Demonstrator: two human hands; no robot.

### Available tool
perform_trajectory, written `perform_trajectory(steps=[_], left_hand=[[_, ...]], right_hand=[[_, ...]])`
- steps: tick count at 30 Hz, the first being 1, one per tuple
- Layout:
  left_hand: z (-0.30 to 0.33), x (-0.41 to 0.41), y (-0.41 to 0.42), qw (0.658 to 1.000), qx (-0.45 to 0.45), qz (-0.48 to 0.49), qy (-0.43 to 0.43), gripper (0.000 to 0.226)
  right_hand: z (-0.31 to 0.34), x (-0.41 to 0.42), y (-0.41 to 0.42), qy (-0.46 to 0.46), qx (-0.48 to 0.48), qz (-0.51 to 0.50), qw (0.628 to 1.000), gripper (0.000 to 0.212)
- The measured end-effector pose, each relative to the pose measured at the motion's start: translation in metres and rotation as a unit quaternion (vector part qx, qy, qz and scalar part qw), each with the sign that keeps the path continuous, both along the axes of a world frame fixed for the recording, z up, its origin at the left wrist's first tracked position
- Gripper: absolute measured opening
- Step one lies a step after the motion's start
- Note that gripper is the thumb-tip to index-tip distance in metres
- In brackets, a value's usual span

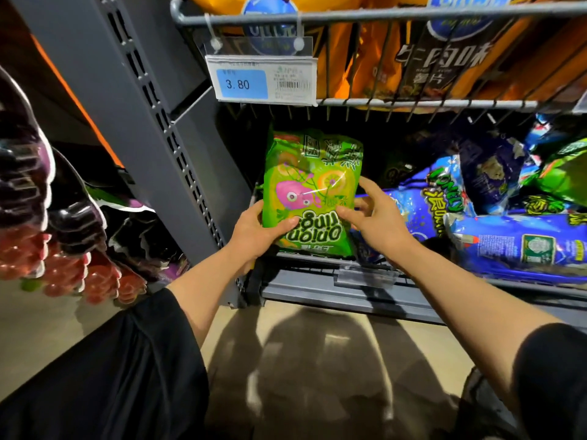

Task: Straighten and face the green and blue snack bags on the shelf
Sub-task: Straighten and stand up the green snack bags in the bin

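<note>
A green onion-ring snack bag (313, 182) stands upside down at the left end of the lower wire shelf (317, 281). My left hand (257, 233) grips its lower left corner, thumb across the front. My right hand (374, 214) holds its right edge, thumb on the front and fingers behind. To the right, blue snack bags (422, 198) lie tumbled on their sides, one long blue bag (514, 246) lying flat along the shelf front. More green bags (565, 176) show at the far right.
An upper wire shelf (381, 14) holds orange and black chip bags, with a 3.80 price tag (260, 79) hanging on its front. A grey perforated upright (152, 122) bounds the shelf on the left. Dark packets (63, 217) hang further left. Tan floor lies below.
</note>
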State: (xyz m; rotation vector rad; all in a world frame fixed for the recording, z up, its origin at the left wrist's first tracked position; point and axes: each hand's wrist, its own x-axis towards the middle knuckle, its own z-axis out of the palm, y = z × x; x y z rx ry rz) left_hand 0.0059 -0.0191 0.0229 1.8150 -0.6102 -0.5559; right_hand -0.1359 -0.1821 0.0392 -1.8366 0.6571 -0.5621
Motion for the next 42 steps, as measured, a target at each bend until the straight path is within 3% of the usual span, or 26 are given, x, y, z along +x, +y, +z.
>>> perform_trajectory(steps=[2,5,7,11,15,17,22,24,27,30,33,36,38,40,42], left_hand=[[-0.001,0.004,-0.002,1.0,0.001,-0.014,-0.001,0.041],[-0.002,0.012,-0.006,0.998,0.025,-0.039,-0.044,0.049],[-0.002,0.018,-0.008,0.993,0.054,-0.032,-0.104,0.063],[-0.002,0.033,-0.009,0.997,0.024,-0.041,-0.069,0.093],[0.003,0.042,-0.017,0.993,0.059,-0.014,-0.1,0.072],[0.004,0.043,-0.022,0.993,0.053,-0.007,-0.11,0.066],[0.005,0.04,-0.011,0.993,-0.003,-0.102,-0.058,0.09],[0.007,0.037,-0.007,0.989,-0.003,-0.116,-0.094,0.088],[0.02,0.029,-0.01,0.979,0.003,-0.099,-0.18,0.083],[0.035,0.022,-0.017,0.964,0.042,-0.098,-0.245,0.083],[0.046,0.019,-0.014,0.94,0.104,-0.074,-0.317,0.081],[0.054,0.015,-0.006,0.88,0.17,-0.079,-0.437,0.078],[0.057,0.012,-0.006,0.834,0.187,-0.089,-0.511,0.076],[0.061,0.006,-0.008,0.795,0.197,-0.1,-0.564,0.076],[0.067,-0.006,-0.012,0.748,0.191,-0.116,-0.625,0.077]], right_hand=[[-0.002,0.004,0.0,-0.013,-0.002,-0.008,1.0,0.053],[-0.002,0.009,0.0,-0.029,0.003,-0.033,0.999,0.047],[-0.005,0.012,0.0,-0.028,-0.005,-0.041,0.999,0.044],[-0.007,0.025,-0.005,0.011,-0.065,-0.078,0.995,0.042],[-0.004,0.037,-0.013,0.019,-0.045,-0.124,0.991,0.053],[0.0,0.04,-0.013,0.023,-0.048,-0.135,0.989,0.042],[0.002,0.031,-0.005,0.032,-0.04,-0.111,0.992,0.021],[0.009,0.023,0.002,0.043,-0.055,-0.123,0.99,0.036],[0.037,0.01,0.007,0.035,-0.21,-0.216,0.953,0.081],[0.061,0.004,0.006,0.049,-0.326,-0.176,0.928,0.112],[0.063,-0.005,0.003,0.11,-0.355,-0.151,0.916,0.129],[0.059,-0.018,-0.003,0.091,-0.327,-0.113,0.934,0.112],[0.058,-0.026,-0.005,0.088,-0.355,-0.085,0.927,0.101],[0.061,-0.035,-0.005,0.088,-0.41,-0.072,0.905,0.111],[0.066,-0.04,-0.003,0.095,-0.507,-0.058,0.855,0.122]])
